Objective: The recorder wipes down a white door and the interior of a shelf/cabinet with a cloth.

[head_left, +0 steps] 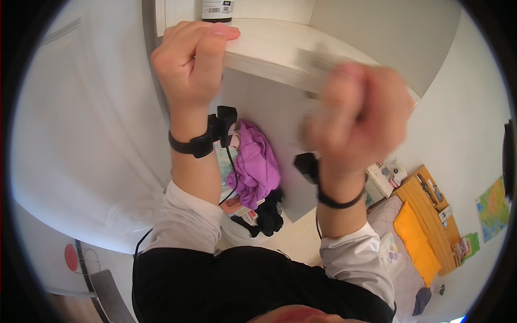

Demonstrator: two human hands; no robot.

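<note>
Head view: I see white shelf (264, 46) up top, bed (383, 215) at right. White bin (230, 234) below, heaped with purple cloth (252, 167) and black cloth (269, 216). 1 bottle (217, 11) on shelf, just beyond left hand (189, 59); that hand's curled at shelf edge, can't tell if gripping. Right hand (363, 110) closed on blurred grey item (319, 58), seen across shelf's front edge.

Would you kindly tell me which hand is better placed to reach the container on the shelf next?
The left hand, I would judge: it is at the front edge of the shelf, close to the container. The right hand is farther away, motion-blurred, and seems to hold something greyish.
</note>
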